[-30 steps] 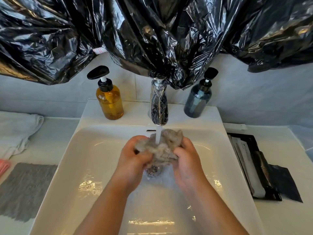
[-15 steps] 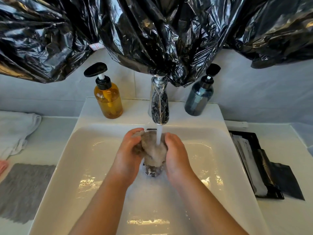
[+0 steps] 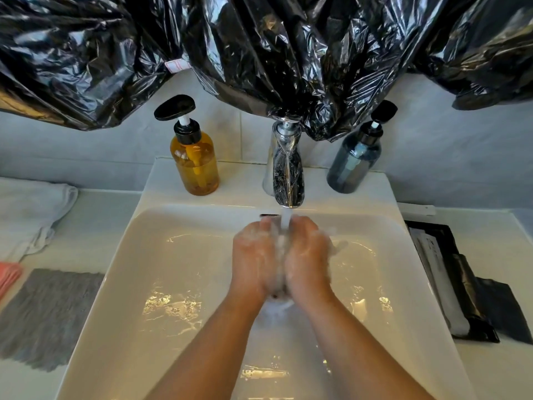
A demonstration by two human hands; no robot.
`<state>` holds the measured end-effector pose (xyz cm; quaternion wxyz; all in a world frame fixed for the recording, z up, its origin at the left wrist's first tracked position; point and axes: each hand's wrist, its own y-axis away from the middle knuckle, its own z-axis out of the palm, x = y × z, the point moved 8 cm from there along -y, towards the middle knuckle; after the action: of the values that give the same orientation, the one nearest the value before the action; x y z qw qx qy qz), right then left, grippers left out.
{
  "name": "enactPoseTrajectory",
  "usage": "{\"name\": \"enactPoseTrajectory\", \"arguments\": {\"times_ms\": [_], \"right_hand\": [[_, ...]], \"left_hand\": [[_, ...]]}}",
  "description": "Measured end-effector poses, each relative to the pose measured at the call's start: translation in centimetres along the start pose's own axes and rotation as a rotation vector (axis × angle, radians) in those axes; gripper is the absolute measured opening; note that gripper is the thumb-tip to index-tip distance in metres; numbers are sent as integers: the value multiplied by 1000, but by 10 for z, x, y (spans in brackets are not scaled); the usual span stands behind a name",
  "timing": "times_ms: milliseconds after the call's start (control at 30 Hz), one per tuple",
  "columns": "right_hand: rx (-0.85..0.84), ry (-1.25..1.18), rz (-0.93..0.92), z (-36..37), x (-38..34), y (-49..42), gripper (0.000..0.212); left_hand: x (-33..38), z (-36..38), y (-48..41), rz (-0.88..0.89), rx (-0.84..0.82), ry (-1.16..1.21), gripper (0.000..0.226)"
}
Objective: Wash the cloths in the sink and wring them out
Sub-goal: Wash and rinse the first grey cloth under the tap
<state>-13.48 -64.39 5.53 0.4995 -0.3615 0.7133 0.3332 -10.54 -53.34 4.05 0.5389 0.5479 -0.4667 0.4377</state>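
Under the chrome tap's stream [image 3: 285, 223], near the white ceramic sink's [image 3: 178, 284] back edge, the left hand [image 3: 253, 255] and right hand [image 3: 307, 255] press together, closed around a barely visible grey cloth [image 3: 280, 249].

Squeezed almost out of sight between left hand [image 3: 253, 255] and right hand [image 3: 307, 255]: wet cloth [image 3: 280, 252], a blurred pale-grey sliver, toward 12 o'clock in the white sink [image 3: 173, 298], right under the running water. Spread flat on the counter at 9 o'clock of the sink: ribbed grey cloth [image 3: 49, 316]. Loosely rumpled at 10 o'clock: white cloth [image 3: 28, 209]. Between those two, cut by the left edge: pink cloth [image 3: 8, 275], only a corner showing.
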Motion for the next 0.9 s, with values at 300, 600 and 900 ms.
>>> {"name": "enactPoseTrajectory", "arguments": {"times_ms": [300,600,900], "right_hand": [[-104,-467,185,-8,7,-4,17],[-195,-286,160,-19,26,21,33],[23,-143,-67,-3,-7,30,2]], "left_hand": [[-28,-7,24,-309,-339,322,36],[-23,1,17,-382,-189,828,35],[8,7,5,41,-104,129,22]]}}
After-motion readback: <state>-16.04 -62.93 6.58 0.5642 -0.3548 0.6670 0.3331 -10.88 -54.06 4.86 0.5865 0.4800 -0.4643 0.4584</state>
